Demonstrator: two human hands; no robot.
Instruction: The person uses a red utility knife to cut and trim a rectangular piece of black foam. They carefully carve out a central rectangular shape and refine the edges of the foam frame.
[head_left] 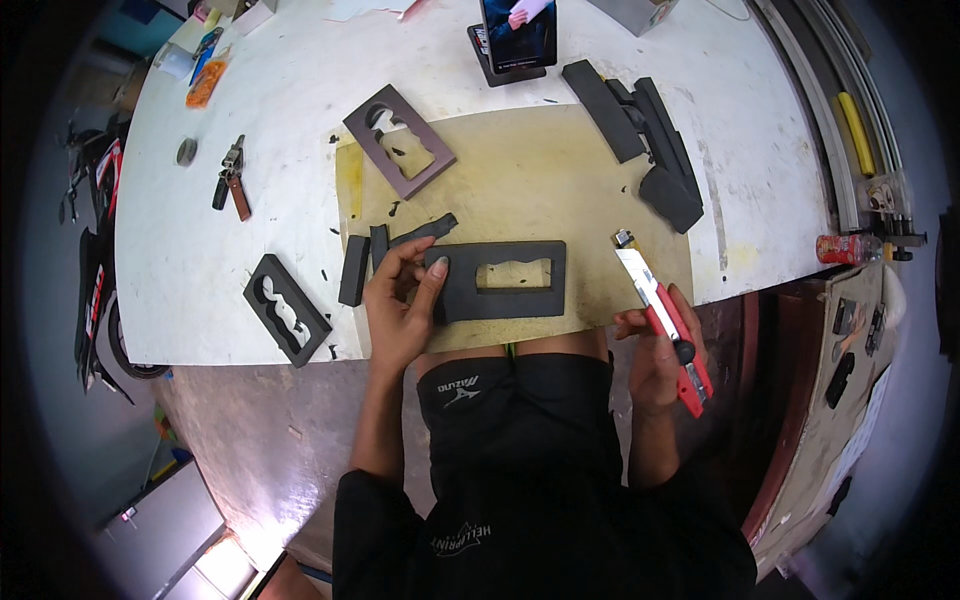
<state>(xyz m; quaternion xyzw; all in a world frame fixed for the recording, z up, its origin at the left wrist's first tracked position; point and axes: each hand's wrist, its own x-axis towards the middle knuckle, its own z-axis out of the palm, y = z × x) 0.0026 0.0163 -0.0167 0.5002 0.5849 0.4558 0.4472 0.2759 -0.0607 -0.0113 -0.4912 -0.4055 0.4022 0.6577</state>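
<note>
My left hand (403, 307) grips the left end of a dark grey foam block (457, 285), thumb on top and fingers at its far left corner. The block lies flat near the table's front edge and has a rectangular cutout with one wavy side. In my right hand (655, 365) is a red and white utility knife (642, 280), held to the right of the block and apart from it, its tip pointing away from me. Dark foam strips (354, 270) lie just beyond my left hand. Beneath the block spreads a yellowish cutting mat (560, 180).
Two more cut foam frames, one brownish (427, 182) and one black (262, 318), rest to the left. Dark foam offcuts (602, 110) are piled at the far right. A phone (522, 40) stands at the back. Keys (233, 180) lie on the white table (270, 110).
</note>
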